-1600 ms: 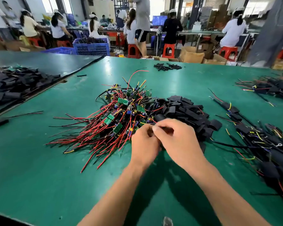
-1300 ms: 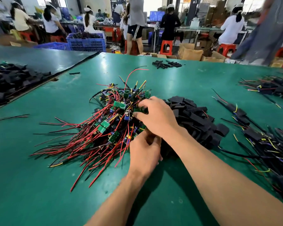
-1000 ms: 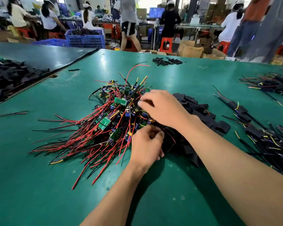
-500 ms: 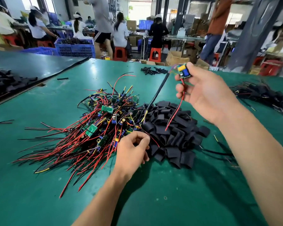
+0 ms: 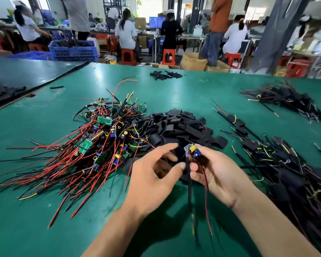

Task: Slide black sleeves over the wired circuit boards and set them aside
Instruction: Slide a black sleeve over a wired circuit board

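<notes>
While right hand pinches circuit board upright, leads hang toward wearer; left hand loosely spread alongside.

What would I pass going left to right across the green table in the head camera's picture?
Tangle of red-wired circuit boards → pile of loose black sleeves → heap of boards already sleeved.

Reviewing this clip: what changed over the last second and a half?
The right hand reached into the tangle of red-wired green circuit boards, pulled out one small board with yellow and blue parts, raised it, then lowered it beside the left hand. The heap of flat black sleeves stayed put.
</notes>
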The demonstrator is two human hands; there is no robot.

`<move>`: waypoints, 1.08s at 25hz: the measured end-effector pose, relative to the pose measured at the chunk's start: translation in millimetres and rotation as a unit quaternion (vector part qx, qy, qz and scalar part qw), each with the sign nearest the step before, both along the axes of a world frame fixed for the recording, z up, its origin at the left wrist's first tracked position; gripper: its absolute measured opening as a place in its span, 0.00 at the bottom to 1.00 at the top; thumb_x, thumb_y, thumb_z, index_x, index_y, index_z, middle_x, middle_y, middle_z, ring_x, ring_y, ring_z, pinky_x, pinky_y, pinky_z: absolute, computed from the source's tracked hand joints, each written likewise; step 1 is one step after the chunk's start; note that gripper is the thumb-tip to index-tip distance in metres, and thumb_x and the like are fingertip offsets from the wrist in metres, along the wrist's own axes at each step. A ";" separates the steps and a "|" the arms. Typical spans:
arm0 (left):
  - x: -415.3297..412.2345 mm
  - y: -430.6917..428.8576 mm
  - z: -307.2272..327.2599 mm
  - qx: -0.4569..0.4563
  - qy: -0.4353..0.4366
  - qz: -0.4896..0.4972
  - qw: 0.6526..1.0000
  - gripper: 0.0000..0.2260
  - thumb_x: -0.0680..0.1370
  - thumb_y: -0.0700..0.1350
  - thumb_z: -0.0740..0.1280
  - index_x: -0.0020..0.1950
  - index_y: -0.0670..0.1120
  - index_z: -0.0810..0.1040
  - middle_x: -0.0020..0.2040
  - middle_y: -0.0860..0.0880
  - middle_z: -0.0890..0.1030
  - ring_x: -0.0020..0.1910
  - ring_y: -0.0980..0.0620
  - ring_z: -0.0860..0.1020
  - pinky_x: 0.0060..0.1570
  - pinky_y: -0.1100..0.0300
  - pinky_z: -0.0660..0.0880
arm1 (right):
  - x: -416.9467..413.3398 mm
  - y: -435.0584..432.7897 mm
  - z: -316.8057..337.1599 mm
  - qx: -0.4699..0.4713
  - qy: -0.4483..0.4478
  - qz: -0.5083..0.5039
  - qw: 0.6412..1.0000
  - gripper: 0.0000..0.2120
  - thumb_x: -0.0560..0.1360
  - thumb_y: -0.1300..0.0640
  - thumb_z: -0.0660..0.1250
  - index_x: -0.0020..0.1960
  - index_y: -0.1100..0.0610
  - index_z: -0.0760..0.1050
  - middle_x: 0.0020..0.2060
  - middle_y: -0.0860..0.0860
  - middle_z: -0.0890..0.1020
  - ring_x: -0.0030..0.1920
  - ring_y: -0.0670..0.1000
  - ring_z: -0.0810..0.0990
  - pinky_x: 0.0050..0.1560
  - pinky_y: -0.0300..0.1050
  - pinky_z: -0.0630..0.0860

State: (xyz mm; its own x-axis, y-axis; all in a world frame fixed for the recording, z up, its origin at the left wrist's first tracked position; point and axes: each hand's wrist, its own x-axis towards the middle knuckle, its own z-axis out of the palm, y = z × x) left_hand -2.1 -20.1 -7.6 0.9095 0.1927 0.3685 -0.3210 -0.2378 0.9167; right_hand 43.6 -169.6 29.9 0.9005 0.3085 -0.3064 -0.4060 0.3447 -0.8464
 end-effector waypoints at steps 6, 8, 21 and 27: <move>5.1 1.2 -2.1 0.046 -0.023 0.019 0.998 0.17 0.72 0.46 0.76 0.61 0.53 0.83 0.47 0.55 0.85 0.42 0.55 0.81 0.49 0.63 0.77 | -1.1 -2.4 -15.6 -0.031 -0.105 0.000 0.994 0.16 0.82 0.51 0.61 0.43 0.58 0.80 0.31 0.54 0.80 0.26 0.48 0.74 0.28 0.42 0.76; 3.4 -6.5 0.0 0.056 -0.060 0.012 0.997 0.14 0.74 0.43 0.74 0.60 0.51 0.84 0.48 0.54 0.83 0.43 0.56 0.81 0.48 0.67 0.76 | -4.0 -2.2 -18.9 -0.031 -0.113 0.007 0.993 0.14 0.82 0.52 0.62 0.43 0.59 0.79 0.32 0.55 0.80 0.26 0.49 0.74 0.27 0.42 0.75; 14.2 17.2 9.3 -0.326 0.171 -0.070 0.927 0.12 0.79 0.49 0.66 0.43 0.41 0.81 0.41 0.43 0.82 0.36 0.47 0.78 0.36 0.57 0.75 | -10.6 -0.4 -36.6 -0.088 -0.169 0.113 0.975 0.11 0.75 0.45 0.72 0.49 0.52 0.83 0.42 0.54 0.84 0.23 0.46 0.68 0.22 0.36 0.62; 14.9 25.0 4.7 -0.284 0.179 -0.120 0.934 0.07 0.79 0.46 0.66 0.45 0.45 0.81 0.50 0.42 0.85 0.42 0.46 0.81 0.43 0.55 0.79 | -9.7 -2.8 -45.2 -0.075 -0.174 0.109 0.976 0.12 0.75 0.48 0.70 0.53 0.55 0.83 0.42 0.55 0.84 0.24 0.47 0.70 0.21 0.36 0.64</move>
